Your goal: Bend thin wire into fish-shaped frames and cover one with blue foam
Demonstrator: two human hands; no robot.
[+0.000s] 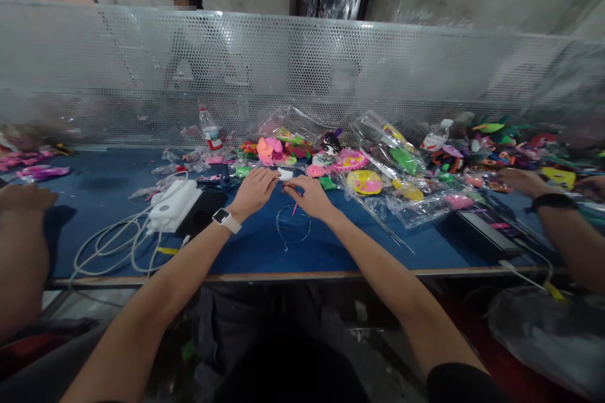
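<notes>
A small flat white piece [285, 174] sits between my two hands over the blue table. My left hand [258, 192], wearing a watch with a light strap, has its fingers closed on the left side of the piece. From the right, my right hand [309, 195] pinches at its lower edge; the exact grip is too small to make out. Under the right fingers a thin pink stick [295, 208] shows; whether it is held or lies on the table I cannot tell. Nearer me, a thin pale loop of string [293, 242] with a knotted end lies on the tabletop.
A white power strip [176, 204] with coiled cables is at left. Behind my hands are colourful clay-like figures [271, 150], plastic bags [411, 217] and bottles [210, 132]. Thin metal rods [385, 227] and a dark box [489, 233] are at right. Other people's arms [564, 214] reach in on both sides.
</notes>
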